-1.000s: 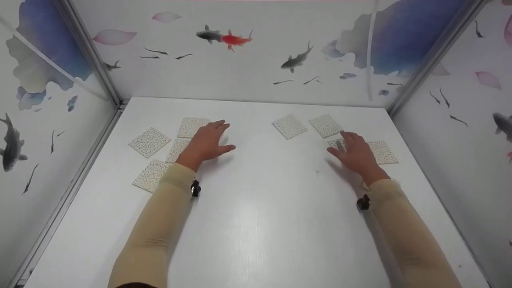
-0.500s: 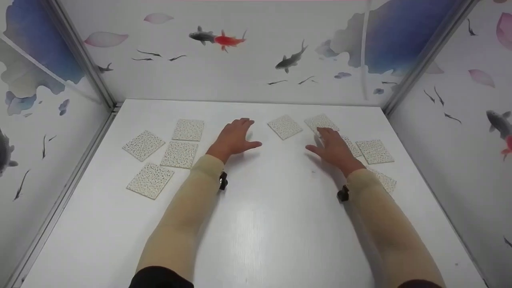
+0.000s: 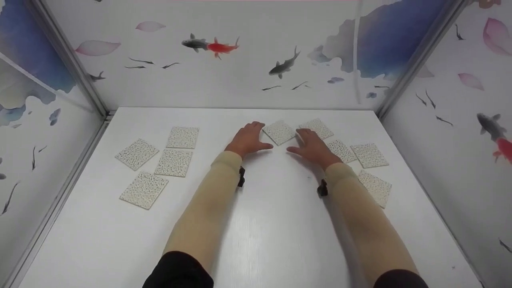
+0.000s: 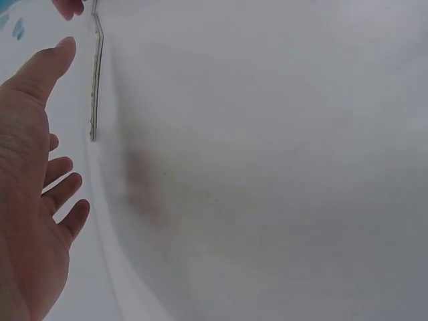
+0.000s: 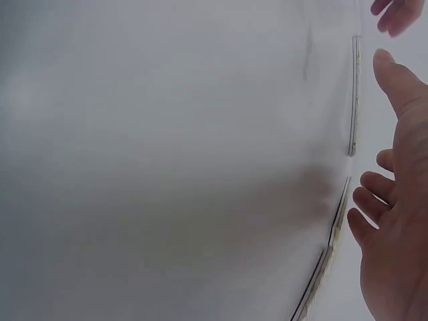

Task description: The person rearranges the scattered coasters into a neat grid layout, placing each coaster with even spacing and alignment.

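Observation:
A speckled cream square tile (image 3: 279, 132) lies near the back of the white table, turned like a diamond, with a hand on either side of it. My left hand (image 3: 249, 140) is at its left corner, fingers and thumb spread. On its right side is my right hand (image 3: 314, 147), also spread, its fingertips overlapping the gap before a second tile (image 3: 318, 128). Both hands hold nothing. In the left wrist view the tile's thin edge (image 4: 95, 87) shows beyond the thumb; in the right wrist view a tile edge (image 5: 354, 97) stands beside the right thumb.
Several matching tiles, such as one (image 3: 136, 154), lie flat on the left of the white table (image 3: 256, 232). Others, including one (image 3: 370, 155), lie on the right, partly behind the right arm. Printed panels with fish wall in the back and sides.
My left hand has moved right, away from the left tiles, and my right hand has moved left. They are now close together around the middle tile. The view has shifted slightly.

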`<state>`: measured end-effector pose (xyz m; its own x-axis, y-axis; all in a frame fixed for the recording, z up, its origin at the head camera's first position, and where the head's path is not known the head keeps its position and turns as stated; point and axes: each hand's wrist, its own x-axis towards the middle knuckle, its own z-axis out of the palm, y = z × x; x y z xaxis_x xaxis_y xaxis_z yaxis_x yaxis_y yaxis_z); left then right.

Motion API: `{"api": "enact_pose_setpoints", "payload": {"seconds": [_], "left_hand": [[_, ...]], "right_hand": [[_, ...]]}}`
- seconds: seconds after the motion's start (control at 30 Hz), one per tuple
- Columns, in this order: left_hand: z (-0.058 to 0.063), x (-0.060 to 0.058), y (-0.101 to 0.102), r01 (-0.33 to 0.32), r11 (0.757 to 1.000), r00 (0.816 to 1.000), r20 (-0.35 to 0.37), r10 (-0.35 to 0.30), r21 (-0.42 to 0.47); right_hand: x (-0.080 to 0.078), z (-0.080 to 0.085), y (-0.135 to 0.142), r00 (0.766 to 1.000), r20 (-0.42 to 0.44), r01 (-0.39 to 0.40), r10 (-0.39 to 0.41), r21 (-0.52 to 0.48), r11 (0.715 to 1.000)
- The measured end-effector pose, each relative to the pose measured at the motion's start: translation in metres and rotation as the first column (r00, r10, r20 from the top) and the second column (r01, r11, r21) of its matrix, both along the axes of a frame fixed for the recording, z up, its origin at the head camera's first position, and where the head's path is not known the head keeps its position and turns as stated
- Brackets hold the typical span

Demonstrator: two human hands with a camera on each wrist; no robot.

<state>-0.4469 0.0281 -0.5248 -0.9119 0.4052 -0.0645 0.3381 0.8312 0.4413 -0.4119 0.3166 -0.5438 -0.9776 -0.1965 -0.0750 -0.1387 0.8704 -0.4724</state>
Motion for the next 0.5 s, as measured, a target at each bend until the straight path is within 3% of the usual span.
{"api": "enact_pose_setpoints", "payload": {"seconds": [0.3,0.5], "left_hand": [[0.003,-0.018,0.010,0.011,1.000,0.999,0.042,-0.012,0.016],[0.005,-0.025,0.016,0.066,0.998,0.998,0.021,-0.066,0.017]], "right_hand": [[-0.008,-0.003,-0.023,0.999,-0.043,-0.012,0.015,0.066,0.998],[-0.007,0.002,-0.034,0.999,-0.043,0.003,-0.002,0.022,1.000]]}}
